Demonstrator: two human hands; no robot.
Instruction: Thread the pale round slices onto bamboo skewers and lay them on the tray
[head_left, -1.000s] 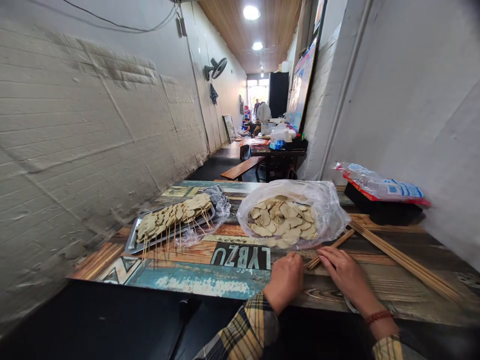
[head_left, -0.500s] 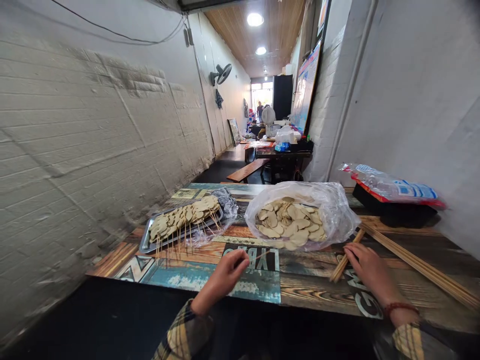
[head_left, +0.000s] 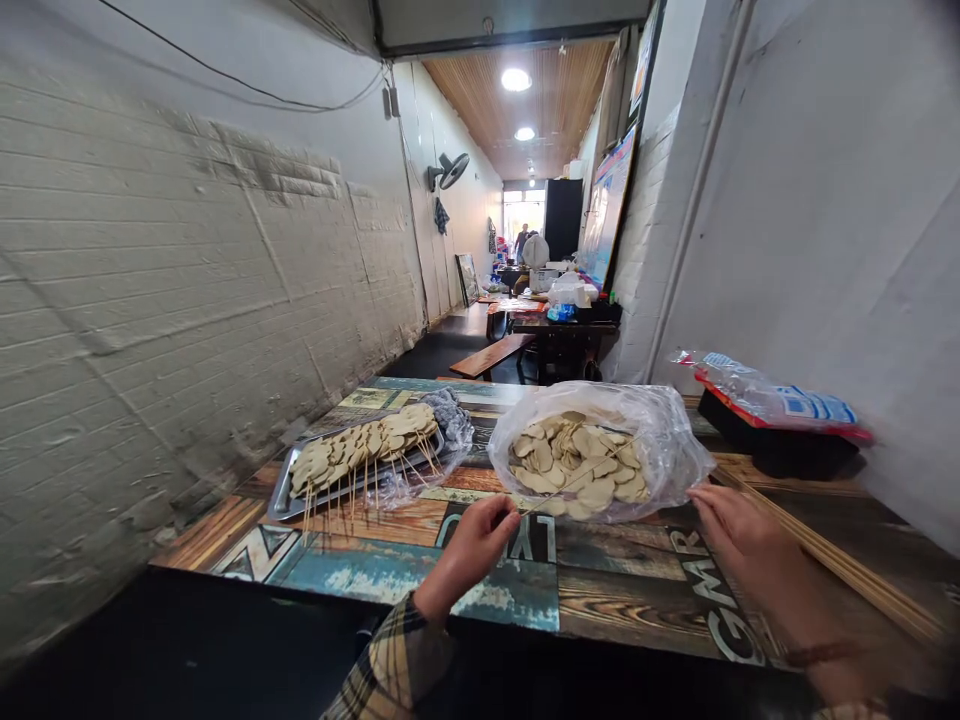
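A thin wooden skewer (head_left: 581, 475) is pinched in my left hand (head_left: 480, 545), its far end slanting up across an open clear plastic bag (head_left: 679, 440). Inside the bag lie many flat, pale beige slices (head_left: 555, 460). My right hand (head_left: 742, 535) is at the bag's lower right edge, slightly blurred, with thumb and fingertips together; whatever they hold cannot be made out. Beside and partly behind it runs a bundle of loose skewers (head_left: 847, 560). To the left, a metal tray (head_left: 281, 497) carries skewered slices (head_left: 360, 445), their sticks pointing toward me.
Crumpled plastic film (head_left: 450, 420) lies by the tray. A black container (head_left: 750, 425) with a plastic packet (head_left: 795, 400) on it stands at the table's right. Walls flank both sides. Beyond are a wooden bench (head_left: 491, 355), another cluttered table and a distant person (head_left: 522, 238).
My left hand has shifted slightly right, and its skewer now crosses in front of the bag. My right hand has left the short skewer bundle's former spot; that bundle no longer shows there.
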